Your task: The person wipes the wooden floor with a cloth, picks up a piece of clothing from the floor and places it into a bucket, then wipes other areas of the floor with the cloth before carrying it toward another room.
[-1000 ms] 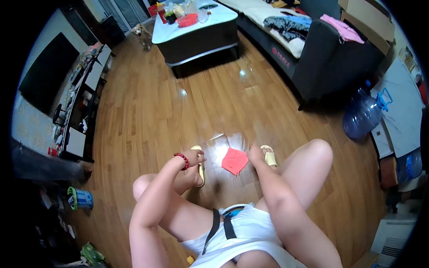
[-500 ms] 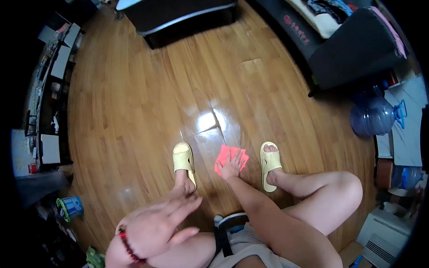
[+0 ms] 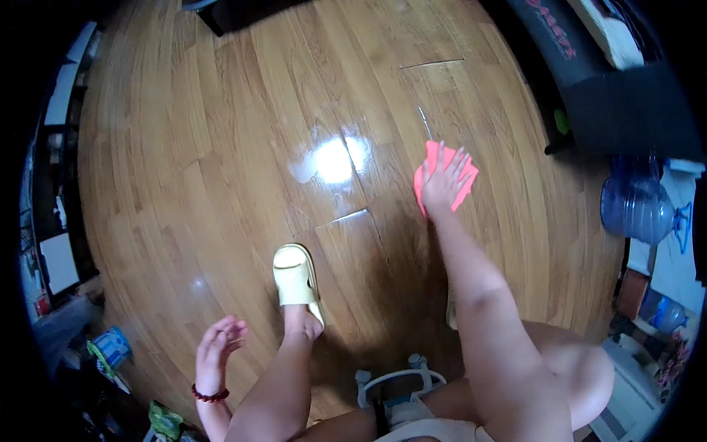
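Note:
My right hand [image 3: 442, 186] lies flat with spread fingers on a bright pink cloth [image 3: 465, 171], pressing it against the wood floor [image 3: 243, 147]. The cloth's edges show around the fingers and palm. Beside my left knee, my left hand [image 3: 218, 346] is raised off the floor, its fingers loosely bent and somewhat apart. It holds nothing that I can see, and a dark red bead bracelet [image 3: 210, 395] circles its wrist. A yellow slipper [image 3: 293, 276] is on my left foot; my right forearm and leg hide most of the other one.
A low stool with a white frame [image 3: 401, 374] is beneath me. To the right stand a large blue water bottle [image 3: 637, 210] and dark furniture [image 3: 618, 110]. Shelves [image 3: 60, 184] line the left side, with a small blue basket [image 3: 112, 346] near them. Light glares on the floor ahead.
My right hand has slid the pink cloth forward and to the right, away from between my feet. My left hand has moved left and down from over my left leg. The view has shifted.

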